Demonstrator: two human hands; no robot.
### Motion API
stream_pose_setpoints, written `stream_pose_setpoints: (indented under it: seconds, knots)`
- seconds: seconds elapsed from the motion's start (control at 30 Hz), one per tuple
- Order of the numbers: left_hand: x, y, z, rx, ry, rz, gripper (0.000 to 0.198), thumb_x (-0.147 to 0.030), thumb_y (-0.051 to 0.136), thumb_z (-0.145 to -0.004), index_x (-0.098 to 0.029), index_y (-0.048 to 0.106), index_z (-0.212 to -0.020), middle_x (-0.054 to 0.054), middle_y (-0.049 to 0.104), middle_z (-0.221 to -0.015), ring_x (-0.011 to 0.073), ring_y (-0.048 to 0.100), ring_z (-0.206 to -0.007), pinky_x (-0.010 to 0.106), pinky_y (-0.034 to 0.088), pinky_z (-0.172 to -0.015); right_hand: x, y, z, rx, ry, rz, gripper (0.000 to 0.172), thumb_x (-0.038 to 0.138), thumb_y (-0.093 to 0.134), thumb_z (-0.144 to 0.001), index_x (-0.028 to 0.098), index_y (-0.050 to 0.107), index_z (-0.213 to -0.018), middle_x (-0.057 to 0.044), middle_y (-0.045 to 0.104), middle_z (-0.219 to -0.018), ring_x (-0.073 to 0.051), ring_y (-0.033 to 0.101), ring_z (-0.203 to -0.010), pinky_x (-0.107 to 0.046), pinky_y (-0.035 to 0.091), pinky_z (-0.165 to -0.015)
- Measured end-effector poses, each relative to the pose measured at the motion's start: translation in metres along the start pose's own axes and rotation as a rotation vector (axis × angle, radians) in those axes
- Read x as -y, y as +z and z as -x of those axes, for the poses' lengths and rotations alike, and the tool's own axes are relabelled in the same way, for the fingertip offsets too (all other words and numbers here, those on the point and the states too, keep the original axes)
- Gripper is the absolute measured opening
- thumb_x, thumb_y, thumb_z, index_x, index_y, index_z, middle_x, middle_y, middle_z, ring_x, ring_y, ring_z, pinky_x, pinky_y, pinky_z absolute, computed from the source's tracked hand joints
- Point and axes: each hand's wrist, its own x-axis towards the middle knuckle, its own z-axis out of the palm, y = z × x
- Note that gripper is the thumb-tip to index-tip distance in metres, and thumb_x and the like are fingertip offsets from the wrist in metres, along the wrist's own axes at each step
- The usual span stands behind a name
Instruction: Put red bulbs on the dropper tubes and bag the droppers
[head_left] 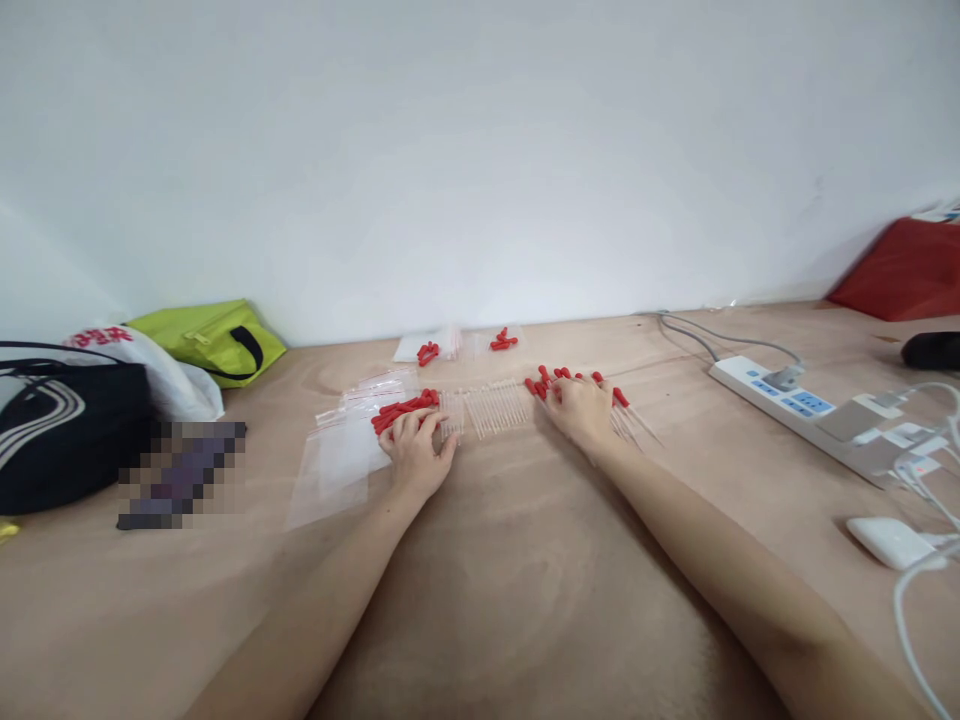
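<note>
Nearest, below the left fingers and to their left, clear plastic bags [330,480] lie flat on the table [495,600]; they look thin, limp and slippery, best lifted by an edge. The left hand [420,450] is bent with its fingers slightly parted at the lower edge of a bunch of red pieces [405,405]; whether the tips grip any I cannot tell. These pieces look light and smooth, perhaps rubbery, so a soft pinch around the thicker end should suit. The right hand [581,408] curls over a cluster of red-ended sticks [630,410], its fingertips hidden, so I cannot tell what they hold. Between the two sets of fingers, thin pale sticks [499,408] lie side by side in a row; they seem light, stiff and easily snapped or rolled, better taken singly near the middle without bending. Beyond the left fingertips, toward the wall, sits a small red pile [427,354], and to its right, farther out than both hands, another red heap [504,340], probably just as light and easy to scatter.
</note>
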Motion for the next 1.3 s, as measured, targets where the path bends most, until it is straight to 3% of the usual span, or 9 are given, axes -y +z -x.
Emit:
stream_pose_setpoints:
  seconds: [0.23, 0.33, 0.5, 0.73, 0.93, 1.13, 1.2, 1.3]
  knots:
    - [0.008, -0.004, -0.004, -0.034, 0.041, -0.108, 0.017, -0.035, 0.061, -0.071, -0.023, 0.062, -0.082, 0.007, 0.059, -0.101, 0.0272, 0.046, -0.099, 0.046, 0.021, -0.086, 0.004, 0.003, -0.002, 0.055, 0.024, 0.133, 0.025, 0.027, 0.042, -0.080, 0.014, 0.063, -0.076, -0.012, 0.064, -0.072, -0.024, 0.054, -0.077, -0.040, 0.021, -0.078]
    - [0.013, -0.004, -0.009, -0.059, -0.037, -0.166, 0.015, -0.034, 0.060, -0.073, -0.022, 0.064, -0.081, 0.007, 0.059, -0.100, 0.0266, 0.046, -0.100, 0.046, 0.019, -0.087, 0.013, -0.001, -0.002, 0.077, -0.005, 0.130, 0.028, 0.028, 0.039, -0.081, 0.013, 0.062, -0.081, -0.013, 0.065, -0.079, -0.024, 0.054, -0.080, -0.040, 0.020, -0.078]
    - [0.021, -0.002, -0.013, -0.034, -0.117, -0.194, 0.015, -0.033, 0.058, -0.075, -0.022, 0.065, -0.081, 0.008, 0.059, -0.100, 0.0269, 0.046, -0.099, 0.046, 0.020, -0.086, 0.033, 0.002, -0.005, 0.223, -0.021, 0.097, 0.026, 0.026, 0.041, -0.078, 0.014, 0.064, -0.076, -0.012, 0.065, -0.079, -0.024, 0.053, -0.082, -0.040, 0.021, -0.078]
    - [0.022, -0.001, -0.012, 0.076, -0.023, -0.195, 0.016, -0.034, 0.055, -0.077, -0.026, 0.067, -0.086, 0.008, 0.058, -0.106, 0.0277, 0.043, -0.103, 0.048, 0.021, -0.085, 0.042, 0.010, -0.013, 0.368, 0.088, 0.116, 0.030, 0.027, 0.040, -0.078, 0.012, 0.066, -0.080, -0.015, 0.065, -0.081, -0.023, 0.056, -0.078, -0.040, 0.023, -0.078]
    - [0.023, 0.001, -0.013, 0.088, 0.024, -0.201, 0.015, -0.027, 0.056, -0.077, -0.028, 0.067, -0.087, 0.008, 0.057, -0.110, 0.0293, 0.043, -0.103, 0.051, 0.022, -0.083, 0.041, 0.009, -0.014, 0.420, 0.101, 0.134, 0.027, 0.024, 0.042, -0.078, 0.011, 0.066, -0.082, -0.016, 0.065, -0.086, -0.025, 0.057, -0.081, -0.041, 0.022, -0.080]
    - [0.021, -0.002, -0.011, -0.054, 0.156, -0.013, 0.014, -0.029, 0.056, -0.078, -0.025, 0.067, -0.087, 0.007, 0.060, -0.089, 0.0239, 0.050, -0.089, 0.042, 0.032, -0.079, 0.037, -0.002, -0.002, 0.357, 0.011, 0.174, 0.028, 0.011, 0.038, -0.077, 0.006, 0.062, -0.090, -0.019, 0.063, -0.091, -0.027, 0.053, -0.090, -0.040, 0.023, -0.077]
    - [0.015, -0.006, -0.007, -0.005, 0.249, 0.102, 0.017, -0.028, 0.051, -0.082, -0.023, 0.066, -0.090, 0.005, 0.060, -0.080, 0.0204, 0.051, -0.081, 0.036, 0.037, -0.074, 0.029, -0.010, 0.007, 0.303, -0.104, 0.166, 0.027, 0.013, 0.037, -0.080, 0.006, 0.060, -0.092, -0.019, 0.062, -0.094, -0.028, 0.051, -0.091, -0.039, 0.024, -0.077]
    - [0.002, -0.012, 0.001, 0.197, 0.416, 0.303, 0.020, -0.022, 0.043, -0.086, -0.021, 0.061, -0.096, 0.004, 0.061, -0.082, 0.0162, 0.053, -0.077, 0.031, 0.040, -0.073, 0.017, -0.022, 0.022, 0.310, -0.334, 0.105, 0.024, 0.022, 0.038, -0.083, 0.011, 0.058, -0.090, -0.016, 0.062, -0.093, -0.026, 0.049, -0.090, -0.037, 0.025, -0.075]
